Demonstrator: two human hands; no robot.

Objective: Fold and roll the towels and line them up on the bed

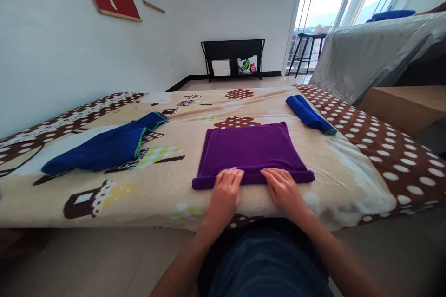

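Note:
A purple towel [249, 146] lies folded on the patterned blanket, with its near edge turned into a narrow roll. My left hand [227, 188] is closed over the roll left of its middle. To the right, my right hand [283, 189] curls its fingers over the same roll, a small gap away from the left. My thumbs and the underside of the roll are hidden. A rolled blue towel [310, 115] with a green edge rests at the right. Over on the left lies a loosely folded blue towel [101, 146] with green edging.
The beige and brown blanket [153, 209] covers the bed. Beyond it, a black rack [232, 51] holds white boxes and a bag. At the right stand a cardboard box [407, 106], a plastic-covered piece of furniture [376, 51] and a black stool [308, 46]. A thin black cable [35, 158] lies far left.

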